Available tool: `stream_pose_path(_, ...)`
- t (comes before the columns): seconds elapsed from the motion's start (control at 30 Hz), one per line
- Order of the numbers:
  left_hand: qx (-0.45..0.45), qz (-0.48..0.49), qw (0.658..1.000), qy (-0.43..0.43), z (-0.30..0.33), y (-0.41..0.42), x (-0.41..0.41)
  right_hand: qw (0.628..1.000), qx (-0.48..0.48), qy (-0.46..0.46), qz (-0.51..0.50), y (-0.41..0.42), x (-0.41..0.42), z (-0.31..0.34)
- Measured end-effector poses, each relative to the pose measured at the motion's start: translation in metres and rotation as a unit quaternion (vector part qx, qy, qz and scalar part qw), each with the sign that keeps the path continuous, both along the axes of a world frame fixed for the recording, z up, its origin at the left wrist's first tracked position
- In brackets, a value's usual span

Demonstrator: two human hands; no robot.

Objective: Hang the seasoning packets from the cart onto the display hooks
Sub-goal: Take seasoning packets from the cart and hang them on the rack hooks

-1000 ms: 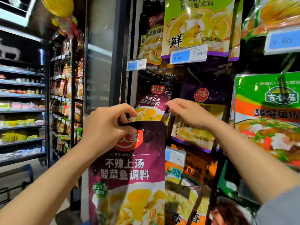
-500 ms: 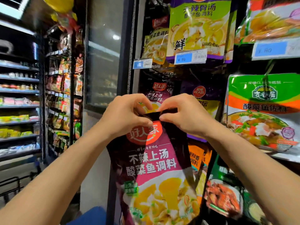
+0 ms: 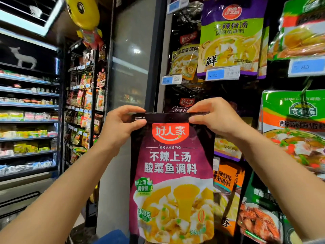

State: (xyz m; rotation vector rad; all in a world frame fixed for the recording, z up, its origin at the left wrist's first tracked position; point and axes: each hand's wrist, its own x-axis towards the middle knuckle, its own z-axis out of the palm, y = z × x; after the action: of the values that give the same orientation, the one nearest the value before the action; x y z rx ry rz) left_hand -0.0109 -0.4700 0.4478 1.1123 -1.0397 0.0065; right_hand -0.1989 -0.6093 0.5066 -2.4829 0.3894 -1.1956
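A large purple seasoning packet (image 3: 171, 173) with a red logo and a picture of yellow soup hangs upright in front of me. My left hand (image 3: 121, 124) pinches its black top strip at the left corner. My right hand (image 3: 212, 118) pinches the same strip at the right corner. The strip is stretched flat between them, and a small hang hole shows at its middle. Just behind the top edge hangs a matching purple packet (image 3: 186, 103) on the display. The hook itself is hidden, and the cart is out of view.
Other packets hang around: a green-and-purple one (image 3: 232, 37) above, a green one (image 3: 293, 129) at right, orange ones (image 3: 226, 180) below right. Blue price tags (image 3: 222, 74) jut out over the rows. A glass-door cooler (image 3: 130, 67) and stocked shelves (image 3: 28, 106) lie to the left.
Both hands have spread apart along the packet's top strip, pulling the crumpled top flat. The packet now hangs straight and faces me, in front of the matching packets.
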Motion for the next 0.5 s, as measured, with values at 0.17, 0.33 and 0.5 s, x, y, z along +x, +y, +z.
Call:
stream_pose_path(0.17,-0.023,0.087,0.996,-0.006,0.019,-0.018,0.013,0.995,0.082,-0.036,0.042,-0.017,0.024,0.004)
stream_pose_path(0.33,-0.027,0.169,0.984,-0.041,0.028,-0.053,0.036,0.992,0.099,-0.076,0.033,-0.047,0.051,0.014)
stream_pose_path(0.5,-0.048,0.194,0.980,-0.023,0.044,-0.111,0.061,0.967,0.210,-0.138,0.037,-0.093,0.085,0.029)
